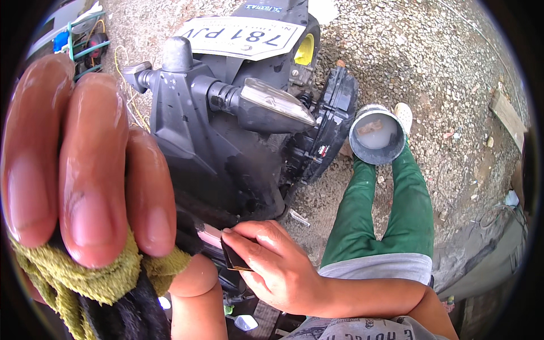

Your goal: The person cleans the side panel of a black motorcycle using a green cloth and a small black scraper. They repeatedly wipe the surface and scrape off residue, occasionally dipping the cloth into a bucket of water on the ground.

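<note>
Very close to the camera on the left, my left hand [93, 175] has its wet fingers curled over a yellow-green and black cloth [96, 277]. The thumb and most of the palm are out of sight. My right hand [283, 266] pinches a thin, dark folded piece of sandpaper [234, 255] between thumb and fingers. It is beside a pinkish panel strip [210, 234] low on a black motor scooter [187, 122]; I cannot tell whether the sandpaper touches it. A signal lamp housing [275, 106] juts out from the dark bodywork above.
A bucket of cloudy water [378, 157] stands between my feet, near a white shoe [403, 116]. Gravel [442, 85] covers the ground. A wooden board [508, 120] lies at the far right, a teal rack [85, 51] at the far left. A small pale scoop [245, 323] sits below my right hand.
</note>
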{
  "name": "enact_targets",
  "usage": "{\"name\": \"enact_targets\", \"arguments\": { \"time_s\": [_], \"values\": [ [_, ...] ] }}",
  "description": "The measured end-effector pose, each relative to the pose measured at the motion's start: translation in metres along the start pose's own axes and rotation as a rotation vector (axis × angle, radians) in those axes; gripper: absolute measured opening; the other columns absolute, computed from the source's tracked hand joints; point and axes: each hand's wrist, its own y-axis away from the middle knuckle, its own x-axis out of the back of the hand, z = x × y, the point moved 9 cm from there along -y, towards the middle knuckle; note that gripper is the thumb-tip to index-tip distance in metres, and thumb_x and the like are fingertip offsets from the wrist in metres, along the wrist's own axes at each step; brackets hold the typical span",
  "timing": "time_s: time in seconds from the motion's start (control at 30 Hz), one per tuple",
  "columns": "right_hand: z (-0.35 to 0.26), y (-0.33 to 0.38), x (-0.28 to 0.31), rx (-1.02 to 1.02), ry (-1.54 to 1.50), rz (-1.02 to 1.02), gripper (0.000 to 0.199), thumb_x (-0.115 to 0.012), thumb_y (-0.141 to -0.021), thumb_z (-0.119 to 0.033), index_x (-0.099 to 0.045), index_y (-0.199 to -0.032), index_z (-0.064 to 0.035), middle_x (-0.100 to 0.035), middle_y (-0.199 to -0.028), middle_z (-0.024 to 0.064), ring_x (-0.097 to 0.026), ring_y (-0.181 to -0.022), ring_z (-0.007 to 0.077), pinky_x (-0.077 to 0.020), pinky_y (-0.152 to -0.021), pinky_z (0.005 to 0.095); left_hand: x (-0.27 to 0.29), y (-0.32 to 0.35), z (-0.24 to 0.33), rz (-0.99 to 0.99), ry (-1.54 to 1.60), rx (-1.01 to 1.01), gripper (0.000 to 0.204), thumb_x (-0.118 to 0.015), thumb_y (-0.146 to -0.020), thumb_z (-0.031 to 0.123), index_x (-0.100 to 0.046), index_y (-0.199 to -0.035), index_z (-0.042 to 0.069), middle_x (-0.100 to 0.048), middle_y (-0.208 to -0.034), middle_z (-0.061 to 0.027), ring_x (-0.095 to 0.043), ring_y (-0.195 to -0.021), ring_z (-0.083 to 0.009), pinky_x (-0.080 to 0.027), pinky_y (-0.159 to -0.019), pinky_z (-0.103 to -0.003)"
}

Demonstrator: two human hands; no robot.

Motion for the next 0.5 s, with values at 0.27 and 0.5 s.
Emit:
{"name": "enact_targets", "arguments": {
  "time_s": [0.27,0.5],
  "values": [
    [0.000,-0.006,0.006,-0.025,0.006,-0.009,0.059,-0.076,-0.081,0.003,-0.055,-0.135,0.0076,-0.054,-0.123,0.0186,-0.059,-0.107,0.0359,-0.0523,-0.091,0.0434,-0.002,-0.008,-0.004,-0.073,-0.039,-0.052,0.021,-0.071,-0.092,0.008,-0.051,-0.084,0.006,-0.051,-0.083,-0.0060,-0.058,-0.065,-0.0157,-0.053,-0.048,-0.028],
    [0.003,0.001,0.005,-0.087,-0.002,-0.022,0.059,-0.076,-0.074,0.007,-0.062,-0.132,0.0045,-0.061,-0.121,0.0173,-0.064,-0.104,0.0324,-0.0550,-0.086,0.0392,-0.002,-0.002,0.003,0.013,-0.076,-0.060,0.020,-0.072,-0.090,0.007,-0.053,-0.085,0.006,-0.052,-0.084,-0.0060,-0.060,-0.068,-0.0164,-0.053,-0.051,-0.029]
  ]
}}
